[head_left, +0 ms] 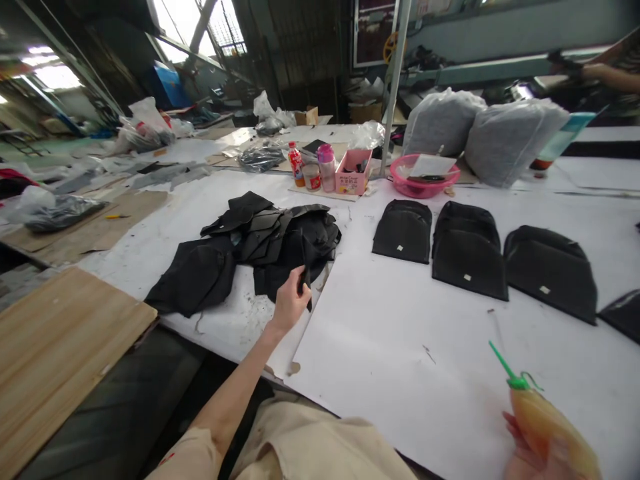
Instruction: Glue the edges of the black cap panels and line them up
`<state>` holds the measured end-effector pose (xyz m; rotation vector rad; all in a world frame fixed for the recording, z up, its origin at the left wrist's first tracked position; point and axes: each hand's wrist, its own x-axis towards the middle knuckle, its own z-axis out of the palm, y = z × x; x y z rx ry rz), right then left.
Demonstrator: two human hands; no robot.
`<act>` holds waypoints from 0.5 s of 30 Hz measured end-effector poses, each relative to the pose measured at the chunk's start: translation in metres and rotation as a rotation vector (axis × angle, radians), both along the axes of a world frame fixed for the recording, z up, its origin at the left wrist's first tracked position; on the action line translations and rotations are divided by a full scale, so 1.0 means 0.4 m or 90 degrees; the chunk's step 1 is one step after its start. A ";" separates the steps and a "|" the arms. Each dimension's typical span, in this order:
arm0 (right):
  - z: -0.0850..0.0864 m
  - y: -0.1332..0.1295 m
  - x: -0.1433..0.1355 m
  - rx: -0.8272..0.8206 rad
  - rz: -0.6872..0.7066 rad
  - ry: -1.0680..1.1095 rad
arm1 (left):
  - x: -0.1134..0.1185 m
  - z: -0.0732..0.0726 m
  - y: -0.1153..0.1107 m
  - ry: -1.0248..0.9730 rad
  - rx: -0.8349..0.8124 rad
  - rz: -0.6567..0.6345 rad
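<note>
My left hand [291,300] is closed on the edge of a black fabric piece [306,267], which stands on edge in front of a heap of black pieces [265,227]. At the lower right my right hand [537,450] grips a glue bottle [547,420] with amber contents and a green nozzle [501,360] pointing up and left. Beyond it lie stacked black curved panels, a left one [401,230], a middle one [470,257] and a right one [550,273], each with a small white tag. Another black panel [623,313] is cut off by the right edge.
A pink basket [425,187], pink box [353,175], pink-lidded bottle [327,170] and red-labelled drink bottle [296,165] stand at the back by a metal pole [395,87]. Two large wrapped bundles [515,140] sit behind. A wooden board [60,353] lies left. Another person's arm [610,73] shows far right.
</note>
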<state>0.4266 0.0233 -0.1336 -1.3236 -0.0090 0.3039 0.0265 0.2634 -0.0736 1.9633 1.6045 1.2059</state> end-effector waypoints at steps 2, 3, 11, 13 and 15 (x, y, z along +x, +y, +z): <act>0.007 0.004 -0.009 0.022 -0.013 -0.042 | 0.030 0.051 -0.015 -0.213 -0.006 -0.006; 0.008 0.005 -0.011 0.031 -0.014 -0.050 | 0.048 0.075 -0.027 -0.295 -0.002 -0.011; 0.021 0.010 -0.022 0.042 -0.009 -0.053 | 0.089 0.064 -0.157 -0.542 -0.125 0.095; 0.021 0.009 -0.022 0.042 -0.006 -0.055 | 0.059 0.025 -0.179 -0.561 -0.206 0.128; 0.018 0.008 -0.021 0.042 0.000 -0.056 | 0.019 0.000 -0.194 -0.557 -0.249 0.130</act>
